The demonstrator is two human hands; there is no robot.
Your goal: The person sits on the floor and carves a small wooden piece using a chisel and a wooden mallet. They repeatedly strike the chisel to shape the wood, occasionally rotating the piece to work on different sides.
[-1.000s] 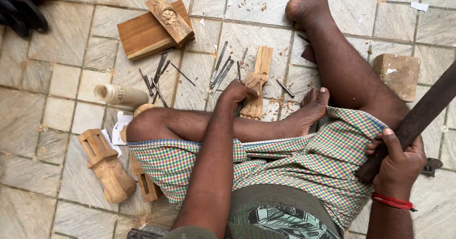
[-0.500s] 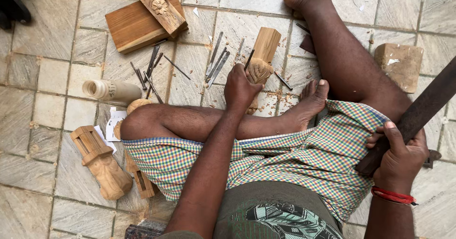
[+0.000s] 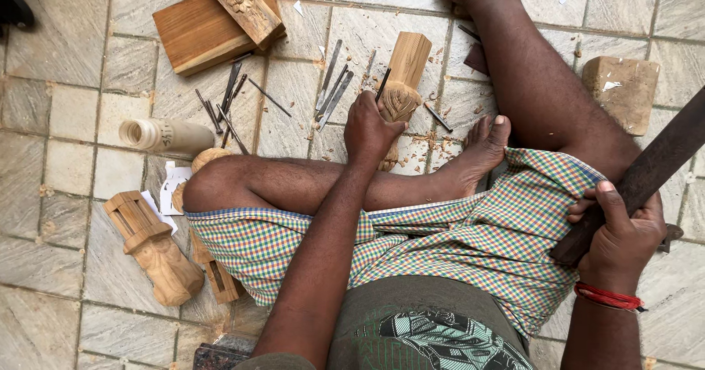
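Floor (image 3: 59, 113): grey stone tiles, wood chips scattered. Left hand (image 3: 371, 131) grips carved block (image 3: 400, 91) with a chisel (image 3: 382, 85), block tilted off floor by foot (image 3: 477, 153). Right hand (image 3: 620, 230) clenches dark mallet (image 3: 646, 175). Chisels (image 3: 330, 83) lie beside block; planks (image 3: 213, 21) further off.

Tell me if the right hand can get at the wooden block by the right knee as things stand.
Probably not right away. The right hand is wrapped around a long dark tool, so its fingers are taken. The wooden block lies bare on the tiled floor nearby, with nothing on top of it.
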